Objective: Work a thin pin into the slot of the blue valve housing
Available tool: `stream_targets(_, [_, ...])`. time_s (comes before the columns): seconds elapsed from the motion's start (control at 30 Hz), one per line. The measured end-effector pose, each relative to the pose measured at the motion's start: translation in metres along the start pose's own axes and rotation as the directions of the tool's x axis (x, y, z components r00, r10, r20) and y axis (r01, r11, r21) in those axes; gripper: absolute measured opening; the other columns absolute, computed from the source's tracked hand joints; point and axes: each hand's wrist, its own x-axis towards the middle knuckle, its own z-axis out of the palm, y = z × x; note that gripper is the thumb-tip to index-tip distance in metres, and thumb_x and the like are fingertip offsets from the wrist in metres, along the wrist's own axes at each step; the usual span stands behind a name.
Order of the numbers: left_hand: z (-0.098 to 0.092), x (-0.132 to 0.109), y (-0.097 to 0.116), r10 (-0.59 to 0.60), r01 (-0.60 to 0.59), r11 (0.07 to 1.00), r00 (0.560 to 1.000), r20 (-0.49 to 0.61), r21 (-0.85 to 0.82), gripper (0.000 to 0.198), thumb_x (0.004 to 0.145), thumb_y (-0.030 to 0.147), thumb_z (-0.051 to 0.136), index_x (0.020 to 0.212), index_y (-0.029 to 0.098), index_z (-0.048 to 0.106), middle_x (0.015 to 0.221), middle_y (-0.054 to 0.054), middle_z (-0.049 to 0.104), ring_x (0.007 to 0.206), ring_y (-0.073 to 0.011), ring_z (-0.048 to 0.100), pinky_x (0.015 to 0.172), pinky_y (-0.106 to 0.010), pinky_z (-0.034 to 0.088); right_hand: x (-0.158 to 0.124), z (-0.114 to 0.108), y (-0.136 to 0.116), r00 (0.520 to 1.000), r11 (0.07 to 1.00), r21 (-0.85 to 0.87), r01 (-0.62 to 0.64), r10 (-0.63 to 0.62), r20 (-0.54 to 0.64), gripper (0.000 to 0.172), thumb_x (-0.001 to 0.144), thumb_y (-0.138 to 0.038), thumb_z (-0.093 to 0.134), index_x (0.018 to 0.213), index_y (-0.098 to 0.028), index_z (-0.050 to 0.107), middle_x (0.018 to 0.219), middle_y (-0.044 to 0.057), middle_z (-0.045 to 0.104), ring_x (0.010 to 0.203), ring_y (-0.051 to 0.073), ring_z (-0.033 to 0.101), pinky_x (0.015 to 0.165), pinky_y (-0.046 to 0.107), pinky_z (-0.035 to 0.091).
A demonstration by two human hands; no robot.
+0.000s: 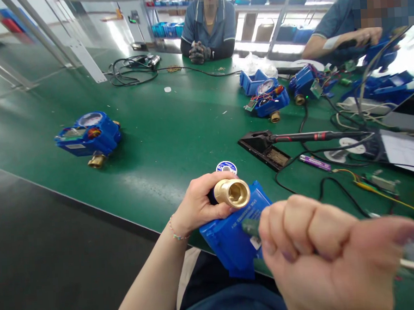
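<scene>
A blue water meter (229,246) is tilted at the table's front edge, its printed blue face and brass pipe fitting (237,193) turned up toward me. My left hand (204,197) is closed around the meter at the brass fitting, thumb on the near side and fingers over the far side. My right hand (311,237) is close to the camera, fingers curled into a fist and thumb pointing right. A blurred dark green stub (251,226) shows beside its curled fingers, over the blue housing; what it belongs to is hidden.
Another opened blue meter (88,136) sits at left. Behind my hands lie a solder spool (226,168) and a soldering iron (306,137) in its stand. More meters (269,98), cables and a purple tube (314,162) are at right. Two people sit across the green table (157,130).
</scene>
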Motion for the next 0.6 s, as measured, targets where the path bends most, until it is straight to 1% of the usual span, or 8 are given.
stream_targets(0.07, [-0.0001, 0.0002, 0.0, 0.004, -0.004, 1.0, 1.0, -0.001, 0.015, 0.035, 0.071, 0.03, 0.072, 0.102, 0.019, 0.062, 0.097, -0.002, 0.067, 0.083, -0.0159, 0.062, 0.075, -0.022, 0.046, 0.0001, 0.0003, 0.0009, 0.998, 0.999, 0.043, 0.025, -0.023, -0.052, 0.059, 0.094, -0.049, 0.026, 0.046, -0.016, 0.016, 0.04, -0.006, 0.02, 0.031, 0.005, 0.025, 0.031, 0.018, 0.027])
stream_targets(0.2, [-0.0003, -0.0009, 0.0001, 0.012, -0.012, 1.0, 1.0, 0.007, 0.012, 0.036, 0.072, 0.034, 0.071, 0.102, 0.018, 0.062, 0.098, -0.003, 0.067, 0.083, -0.0176, 0.062, 0.075, -0.025, 0.048, 0.0003, 0.0011, 0.0029, 1.0, 0.998, 0.069, -0.004, 0.004, -0.002, 0.059, 0.093, -0.049, 0.029, 0.046, -0.016, 0.017, 0.041, -0.005, 0.023, 0.033, 0.005, 0.029, 0.033, 0.018, 0.031])
stream_targets(0.3, [-0.0003, -0.0017, -0.0001, 0.008, -0.008, 0.999, 1.0, -0.002, 0.034, 0.035, 0.072, 0.035, 0.071, 0.102, 0.018, 0.062, 0.096, -0.004, 0.068, 0.081, -0.0174, 0.062, 0.074, -0.025, 0.047, 0.0018, 0.0013, 0.0032, 0.995, 0.995, 0.075, 0.067, -0.061, -0.081, 0.058, 0.094, -0.045, 0.028, 0.046, -0.016, 0.016, 0.041, -0.006, 0.019, 0.031, 0.005, 0.024, 0.03, 0.017, 0.025])
stream_targets(0.33, [-0.0003, -0.0018, -0.0003, 0.009, -0.009, 0.999, 1.0, -0.001, 0.036, 0.035, 0.072, 0.034, 0.07, 0.102, 0.018, 0.062, 0.096, -0.004, 0.068, 0.082, -0.0172, 0.062, 0.074, -0.025, 0.047, 0.002, 0.0014, 0.0032, 0.996, 0.995, 0.068, 0.071, -0.066, -0.067, 0.058, 0.094, -0.045, 0.028, 0.046, -0.016, 0.017, 0.04, -0.006, 0.02, 0.031, 0.005, 0.024, 0.03, 0.017, 0.026])
stream_targets(0.43, [-0.0006, -0.0016, -0.0008, 0.012, -0.012, 1.0, 1.0, -0.003, 0.014, 0.035, 0.072, 0.034, 0.07, 0.103, 0.018, 0.061, 0.097, -0.003, 0.067, 0.084, -0.0167, 0.062, 0.076, -0.024, 0.047, 0.0011, 0.0025, 0.003, 0.999, 0.998, 0.056, 0.033, -0.034, 0.033, 0.06, 0.093, -0.048, 0.03, 0.044, -0.015, 0.018, 0.04, -0.006, 0.022, 0.031, 0.005, 0.027, 0.031, 0.018, 0.03])
stream_targets(0.47, [-0.0007, -0.0015, -0.0008, 0.009, -0.009, 1.0, 1.0, -0.002, 0.014, 0.036, 0.073, 0.034, 0.07, 0.103, 0.018, 0.061, 0.097, -0.003, 0.067, 0.084, -0.0166, 0.062, 0.076, -0.024, 0.047, 0.0006, 0.003, 0.0032, 0.999, 0.997, 0.065, 0.043, -0.044, 0.015, 0.059, 0.093, -0.048, 0.03, 0.045, -0.015, 0.018, 0.04, -0.006, 0.021, 0.031, 0.005, 0.027, 0.031, 0.017, 0.029])
stream_targets(0.57, [-0.001, -0.0013, -0.0003, -0.003, 0.003, 0.999, 1.0, 0.003, 0.045, 0.036, 0.072, 0.035, 0.07, 0.102, 0.018, 0.061, 0.095, -0.003, 0.067, 0.082, -0.0171, 0.061, 0.074, -0.025, 0.047, -0.0011, 0.0041, 0.0038, 0.992, 0.991, 0.103, 0.086, -0.075, -0.1, 0.057, 0.094, -0.044, 0.03, 0.046, -0.015, 0.017, 0.041, -0.006, 0.018, 0.031, 0.004, 0.023, 0.03, 0.016, 0.025])
stream_targets(0.6, [-0.001, -0.0014, -0.0001, -0.001, 0.001, 0.999, 1.0, 0.004, 0.053, 0.036, 0.072, 0.034, 0.07, 0.102, 0.018, 0.061, 0.094, -0.003, 0.067, 0.081, -0.0173, 0.061, 0.074, -0.025, 0.047, -0.0017, 0.0042, 0.004, 0.994, 0.991, 0.105, 0.077, -0.068, -0.084, 0.058, 0.093, -0.044, 0.031, 0.045, -0.015, 0.017, 0.041, -0.006, 0.019, 0.031, 0.005, 0.025, 0.03, 0.016, 0.027])
